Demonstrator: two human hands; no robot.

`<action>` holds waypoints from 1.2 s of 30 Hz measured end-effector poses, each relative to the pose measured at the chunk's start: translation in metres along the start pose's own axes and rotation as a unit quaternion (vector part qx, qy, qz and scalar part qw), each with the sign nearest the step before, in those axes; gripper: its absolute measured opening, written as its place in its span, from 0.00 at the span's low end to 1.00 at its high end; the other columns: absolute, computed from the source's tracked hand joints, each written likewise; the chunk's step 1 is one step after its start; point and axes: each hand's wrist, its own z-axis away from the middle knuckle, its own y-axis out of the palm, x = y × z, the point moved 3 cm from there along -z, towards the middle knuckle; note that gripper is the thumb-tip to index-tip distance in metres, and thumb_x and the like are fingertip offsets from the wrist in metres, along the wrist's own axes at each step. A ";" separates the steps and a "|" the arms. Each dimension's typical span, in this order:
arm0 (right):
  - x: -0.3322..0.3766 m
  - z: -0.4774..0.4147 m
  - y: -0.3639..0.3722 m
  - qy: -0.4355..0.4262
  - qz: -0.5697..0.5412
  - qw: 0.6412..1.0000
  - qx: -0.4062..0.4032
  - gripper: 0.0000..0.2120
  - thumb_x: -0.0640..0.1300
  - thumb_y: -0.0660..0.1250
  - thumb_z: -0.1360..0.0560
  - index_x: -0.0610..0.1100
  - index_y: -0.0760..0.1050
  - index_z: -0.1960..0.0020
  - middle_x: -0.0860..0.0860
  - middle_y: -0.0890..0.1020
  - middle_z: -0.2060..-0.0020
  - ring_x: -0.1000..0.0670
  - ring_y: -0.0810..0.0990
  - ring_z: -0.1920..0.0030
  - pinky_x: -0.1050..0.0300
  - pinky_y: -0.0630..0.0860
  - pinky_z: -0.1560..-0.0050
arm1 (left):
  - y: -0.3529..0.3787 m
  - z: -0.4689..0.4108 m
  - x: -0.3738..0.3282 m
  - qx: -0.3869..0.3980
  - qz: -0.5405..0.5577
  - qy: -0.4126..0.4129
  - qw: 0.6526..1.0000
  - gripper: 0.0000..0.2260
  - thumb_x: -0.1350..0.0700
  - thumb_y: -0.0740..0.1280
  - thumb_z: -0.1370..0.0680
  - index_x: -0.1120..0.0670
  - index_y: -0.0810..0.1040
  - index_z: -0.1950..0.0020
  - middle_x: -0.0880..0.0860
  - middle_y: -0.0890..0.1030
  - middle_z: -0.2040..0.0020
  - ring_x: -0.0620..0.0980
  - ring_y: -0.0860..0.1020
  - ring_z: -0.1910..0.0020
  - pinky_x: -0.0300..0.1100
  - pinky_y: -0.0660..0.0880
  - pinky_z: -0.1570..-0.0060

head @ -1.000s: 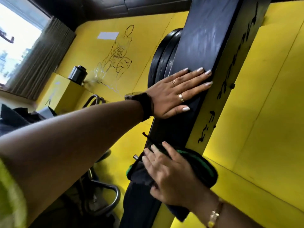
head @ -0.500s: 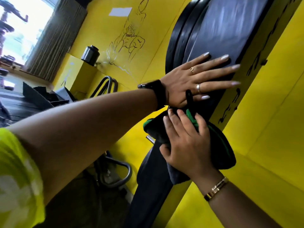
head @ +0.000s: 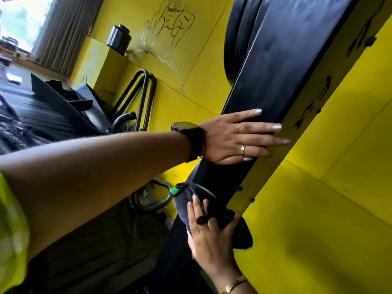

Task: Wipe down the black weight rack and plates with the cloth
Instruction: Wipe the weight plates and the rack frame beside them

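- Head view: the left hand lies flat, fingers straight, on the tall black metal weight rack post.
- Lower on that post, the right hand presses the dark green-edged cloth with spread fingers.
- Behind the post sit black round plates.

The black weight rack slants across your view, its broad dark face dull and streaked, its yellow side edge carrying black lettering. Black plates sit stacked edge-on against the rack's far side, near its top. The cloth, dark with green trim, is bunched against the rack's lower stretch, pressed there under the spread fingers of your right hand. Your left hand lies flat on the rack, above the cloth.
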 end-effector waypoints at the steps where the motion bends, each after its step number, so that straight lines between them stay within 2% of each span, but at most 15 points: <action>1: -0.003 -0.004 -0.003 -0.001 -0.003 1.000 -0.013 0.42 0.55 0.78 0.39 0.43 0.70 0.29 0.47 0.66 0.27 0.48 0.66 0.34 0.25 0.52 0.37 | -0.001 0.000 -0.002 -0.002 -0.003 -0.012 1.000 0.25 0.52 0.44 0.17 0.54 0.80 0.36 0.54 0.75 0.31 0.55 0.64 0.29 0.53 0.46 0.25; 5: -0.028 -0.039 -0.030 0.056 -0.024 0.990 -0.125 0.30 0.49 0.70 0.30 0.43 0.71 0.29 0.47 0.70 0.29 0.47 0.66 0.32 0.35 0.45 0.28 | -0.004 -0.002 -0.006 -0.006 -0.011 -0.034 0.999 0.25 0.51 0.45 0.17 0.55 0.80 0.37 0.55 0.76 0.32 0.56 0.65 0.30 0.51 0.45 0.25; 8: -0.030 -0.045 -0.030 0.069 -0.046 0.987 -0.140 0.28 0.50 0.62 0.27 0.42 0.70 0.29 0.46 0.69 0.28 0.47 0.66 0.31 0.36 0.44 0.27 | -0.005 0.000 -0.008 -0.013 -0.010 -0.038 0.999 0.24 0.51 0.45 0.17 0.54 0.79 0.36 0.56 0.75 0.31 0.58 0.64 0.30 0.50 0.45 0.25; 11: -0.008 -0.029 -0.013 0.069 -0.029 0.992 -0.103 0.31 0.52 0.60 0.26 0.41 0.64 0.25 0.46 0.63 0.25 0.48 0.65 0.32 0.37 0.47 0.28 | -0.005 0.001 -0.010 -0.008 -0.001 -0.054 0.999 0.25 0.50 0.45 0.18 0.54 0.78 0.35 0.57 0.74 0.31 0.59 0.65 0.30 0.51 0.46 0.25; 14: 0.022 -0.004 0.017 0.053 0.008 0.997 -0.054 0.33 0.53 0.59 0.25 0.41 0.59 0.23 0.47 0.66 0.26 0.49 0.65 0.32 0.38 0.46 0.27 | -0.003 0.002 -0.019 0.003 0.004 -0.093 0.996 0.26 0.48 0.45 0.18 0.54 0.78 0.34 0.58 0.74 0.31 0.62 0.67 0.30 0.51 0.45 0.25; 16: 0.045 0.016 0.039 0.021 0.008 1.000 -0.001 0.31 0.52 0.62 0.27 0.42 0.67 0.26 0.50 0.75 0.33 0.51 0.71 0.41 0.40 0.43 0.25 | -0.001 0.005 -0.034 0.018 0.019 -0.140 0.990 0.27 0.47 0.44 0.19 0.54 0.78 0.34 0.59 0.74 0.31 0.62 0.65 0.30 0.51 0.44 0.25; 18: 0.061 0.038 0.055 -0.042 -0.009 0.998 0.055 0.18 0.48 0.61 0.24 0.46 0.79 0.37 0.53 0.82 0.47 0.51 0.73 0.50 0.40 0.39 0.24 | 0.000 0.007 -0.045 0.027 0.037 -0.184 0.982 0.27 0.45 0.45 0.19 0.54 0.77 0.33 0.60 0.74 0.32 0.62 0.64 0.30 0.51 0.45 0.25; 20: 0.067 0.051 0.059 -0.091 -0.020 0.990 0.108 0.19 0.40 0.53 0.21 0.48 0.83 0.46 0.55 0.82 0.56 0.51 0.71 0.52 0.41 0.38 0.24 | 0.001 0.009 -0.051 0.022 0.043 -0.219 0.975 0.28 0.43 0.47 0.20 0.55 0.76 0.32 0.61 0.74 0.32 0.62 0.65 0.30 0.51 0.45 0.25; 21: 0.063 0.055 0.059 -0.096 -0.022 0.988 0.116 0.18 0.40 0.55 0.24 0.48 0.83 0.46 0.55 0.81 0.57 0.51 0.70 0.51 0.42 0.38 0.24 | 0.002 0.012 -0.055 0.015 0.047 -0.229 0.972 0.28 0.42 0.49 0.21 0.56 0.75 0.31 0.62 0.74 0.32 0.62 0.64 0.30 0.51 0.45 0.25; 24: 0.051 0.049 0.052 -0.061 -0.068 0.995 0.025 0.20 0.45 0.62 0.29 0.48 0.77 0.38 0.56 0.82 0.49 0.53 0.69 0.47 0.44 0.40 0.24 | 0.013 0.037 -0.084 -0.006 0.069 -0.225 0.972 0.28 0.40 0.55 0.23 0.55 0.72 0.29 0.62 0.72 0.30 0.59 0.63 0.30 0.52 0.45 0.25; 26: 0.042 0.042 0.049 0.005 -0.081 0.996 -0.026 0.25 0.47 0.63 0.27 0.46 0.70 0.30 0.55 0.80 0.40 0.53 0.70 0.48 0.44 0.48 0.27 | 0.023 0.054 -0.101 -0.007 0.058 -0.202 0.978 0.27 0.38 0.52 0.22 0.51 0.69 0.29 0.58 0.68 0.29 0.57 0.63 0.29 0.52 0.47 0.25; 28: 0.043 0.041 0.054 0.027 -0.087 0.995 -0.041 0.27 0.50 0.62 0.26 0.46 0.68 0.27 0.54 0.77 0.35 0.52 0.69 0.52 0.43 0.53 0.30 | 0.030 0.061 -0.106 -0.012 0.040 -0.187 0.982 0.25 0.37 0.50 0.21 0.48 0.67 0.30 0.55 0.65 0.31 0.55 0.61 0.29 0.52 0.49 0.25; 30: 0.055 0.044 0.063 0.010 -0.063 0.998 -0.020 0.25 0.52 0.63 0.26 0.47 0.73 0.31 0.54 0.79 0.37 0.53 0.70 0.54 0.44 0.52 0.29 | 0.034 0.062 -0.106 -0.015 0.021 -0.169 0.985 0.25 0.37 0.49 0.21 0.47 0.67 0.30 0.55 0.65 0.31 0.57 0.62 0.30 0.51 0.48 0.25; 33: 0.082 0.056 0.078 -0.031 -0.046 0.998 0.038 0.16 0.52 0.68 0.32 0.49 0.83 0.47 0.55 0.84 0.52 0.53 0.69 0.57 0.42 0.46 0.25 | 0.035 0.063 -0.107 -0.021 0.004 -0.165 0.986 0.25 0.38 0.49 0.21 0.47 0.70 0.31 0.58 0.71 0.31 0.58 0.66 0.32 0.50 0.47 0.25; 36: 0.101 0.076 0.092 -0.079 -0.040 0.987 0.132 0.13 0.46 0.62 0.31 0.48 0.84 0.54 0.55 0.83 0.56 0.52 0.66 0.57 0.43 0.46 0.25 | 0.037 0.064 -0.109 -0.007 0.010 -0.168 0.986 0.26 0.39 0.50 0.21 0.48 0.76 0.32 0.61 0.77 0.35 0.58 0.66 0.32 0.50 0.47 0.25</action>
